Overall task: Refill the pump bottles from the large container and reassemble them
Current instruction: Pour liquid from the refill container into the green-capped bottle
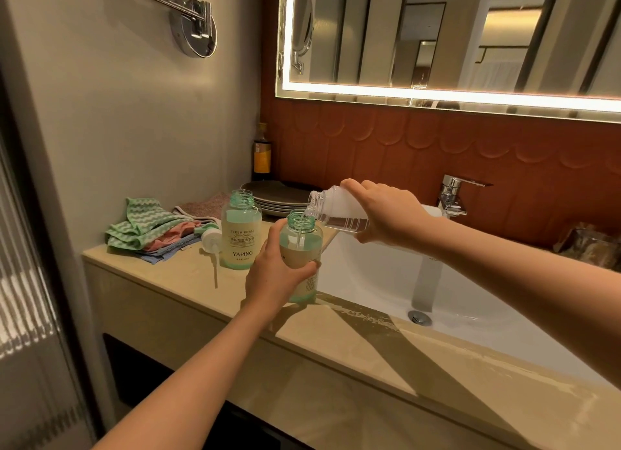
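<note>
The large container [339, 211] lies almost level, its long axis running left to right, with its open mouth pointing left and tipped slightly down. A thin clear stream falls from the mouth into the open neck of the pump bottle [300, 244] just below. The right hand [383, 214] grips the container round its body from above, fingers curled over it, at the right end away from the mouth. The pump bottle stands roughly upright, neck up, its base at the counter [188, 281] edge beside the sink [386, 275]. The left hand [272, 275] wraps its lower half from the near left side, thumb across the front. Further left a second bottle [241, 229] stands upright and uncapped on the counter, apart from both hands. A white pump head [211, 239] lies just left of it, its tube pointing toward the near edge. Folded cloths [148, 227] lie at the far left, stacked plates [275, 194] behind the bottles.
</note>
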Demonstrator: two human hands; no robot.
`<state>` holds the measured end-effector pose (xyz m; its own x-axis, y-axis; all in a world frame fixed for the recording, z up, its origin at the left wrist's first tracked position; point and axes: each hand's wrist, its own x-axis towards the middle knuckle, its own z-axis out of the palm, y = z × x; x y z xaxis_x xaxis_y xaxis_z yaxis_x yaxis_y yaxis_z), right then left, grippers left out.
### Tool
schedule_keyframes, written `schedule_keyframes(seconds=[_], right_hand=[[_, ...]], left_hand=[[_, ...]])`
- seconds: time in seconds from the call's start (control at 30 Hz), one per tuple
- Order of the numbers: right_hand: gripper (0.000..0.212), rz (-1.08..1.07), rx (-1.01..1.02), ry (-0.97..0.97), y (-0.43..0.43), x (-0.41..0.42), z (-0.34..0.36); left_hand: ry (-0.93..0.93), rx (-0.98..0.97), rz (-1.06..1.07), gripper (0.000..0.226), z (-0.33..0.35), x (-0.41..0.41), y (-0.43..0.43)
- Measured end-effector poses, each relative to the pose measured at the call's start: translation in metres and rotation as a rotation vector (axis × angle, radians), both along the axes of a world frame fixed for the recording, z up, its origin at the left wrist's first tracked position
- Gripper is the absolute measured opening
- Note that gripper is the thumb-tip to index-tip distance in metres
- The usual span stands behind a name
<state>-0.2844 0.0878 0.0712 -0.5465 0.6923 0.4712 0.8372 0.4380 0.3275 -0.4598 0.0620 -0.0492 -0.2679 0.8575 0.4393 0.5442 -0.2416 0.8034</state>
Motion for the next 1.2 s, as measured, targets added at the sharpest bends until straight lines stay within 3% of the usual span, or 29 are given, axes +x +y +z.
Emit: schedule_keyframes(seconds=[1.2], right_hand=[[0.084,-0.04,-0.013,-0.046,-0.0011,-0.0023,0.004]], left_hand=[[-0.001,-0.002,-0.005,0.082,0.0001,-0.0001,-0.0005]])
